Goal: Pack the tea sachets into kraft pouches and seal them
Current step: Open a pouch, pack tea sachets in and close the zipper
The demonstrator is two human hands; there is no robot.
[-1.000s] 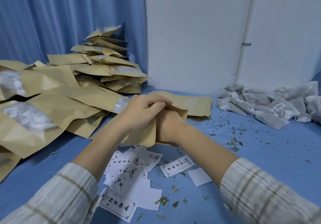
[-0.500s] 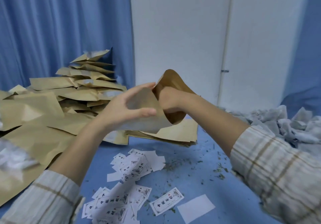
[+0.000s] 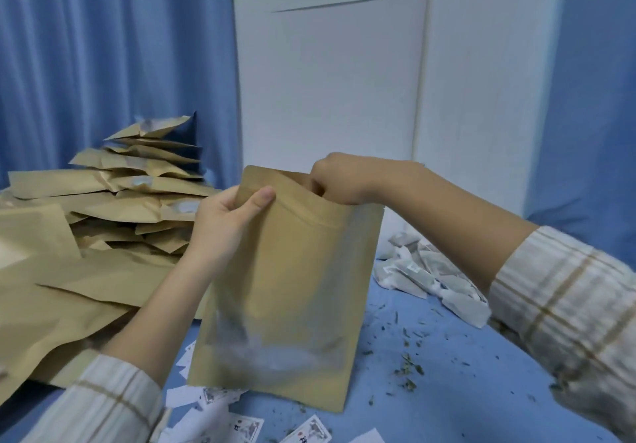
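Observation:
I hold a kraft pouch (image 3: pixel 292 284) upright above the blue table, its clear window facing me near the bottom. My left hand (image 3: pixel 227 222) pinches the pouch's top left edge, thumb on the front. My right hand (image 3: pixel 339 181) grips the top right rim, its fingers curled into the open mouth and hidden there. White tea sachets (image 3: pixel 426 277) lie in a heap on the table at the right, partly behind my right forearm.
Kraft pouches (image 3: pixel 137 181) are piled high at the left against a blue curtain, with more flat ones (image 3: pixel 51 298) nearer me. Printed paper labels (image 3: pixel 220 418) and loose tea bits (image 3: pixel 409 370) litter the blue table (image 3: pixel 464 391). A white panel (image 3: pixel 327 98) stands behind.
The pouch has been lifted from the flat stack, turned upright and pulled open at the top. The camera has tilted upward.

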